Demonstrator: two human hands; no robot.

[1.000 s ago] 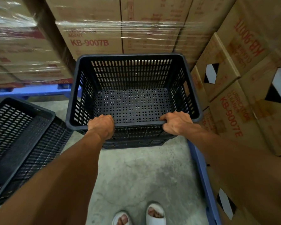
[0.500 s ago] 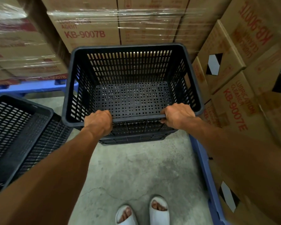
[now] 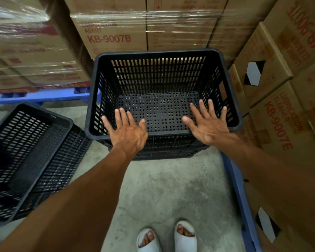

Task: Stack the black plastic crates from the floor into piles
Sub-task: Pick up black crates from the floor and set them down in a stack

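Now both hands [image 3: 129, 131] off the crate [image 3: 162, 73], fingers [image 3: 205, 108] spread

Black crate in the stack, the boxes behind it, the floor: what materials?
Black slotted crate on the stack: looks like moulded plastic, matte, with a uniform perforated grid and a rolled rim. Brown printed boxes behind it: corrugated cardboard by the look, under glossy clear stretch film that shows wrinkled highlights. Grey floor: probably bare concrete, mottled and rough, with a hairline crack.
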